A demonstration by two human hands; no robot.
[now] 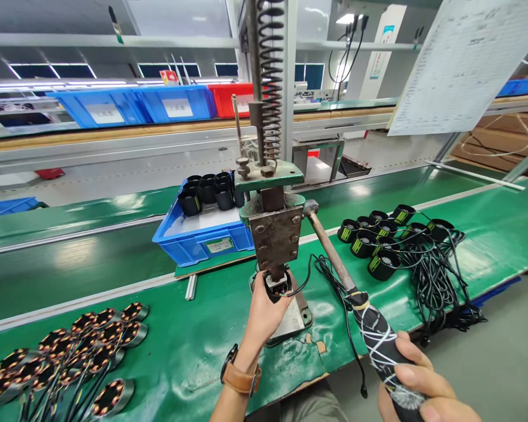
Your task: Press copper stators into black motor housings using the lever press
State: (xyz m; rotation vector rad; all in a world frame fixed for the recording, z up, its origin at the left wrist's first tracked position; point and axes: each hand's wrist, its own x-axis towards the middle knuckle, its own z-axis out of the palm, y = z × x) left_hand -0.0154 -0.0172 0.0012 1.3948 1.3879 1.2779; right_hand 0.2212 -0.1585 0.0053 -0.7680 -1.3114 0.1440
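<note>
My left hand (266,310), with a watch on its wrist, is wrapped round a black cylindrical housing (277,288) beneath the ram of a hand press (275,234). A black cable (328,271) runs from the housing to the right across the green table. At the lower right my right hand (422,381) holds the wrapped grip of the press lever (334,255), its fingers closed round the black tape and white string. The lever slopes down from the press towards me. The inside of the housing is partly hidden by the ram.
Copper-wound stators (85,322) with wires lie at the left. Behind the press, a blue bin (189,249) holds black housings. Several black housings with coiled cables (382,264) lie on the right. A paper sheet (462,64) hangs at the upper right.
</note>
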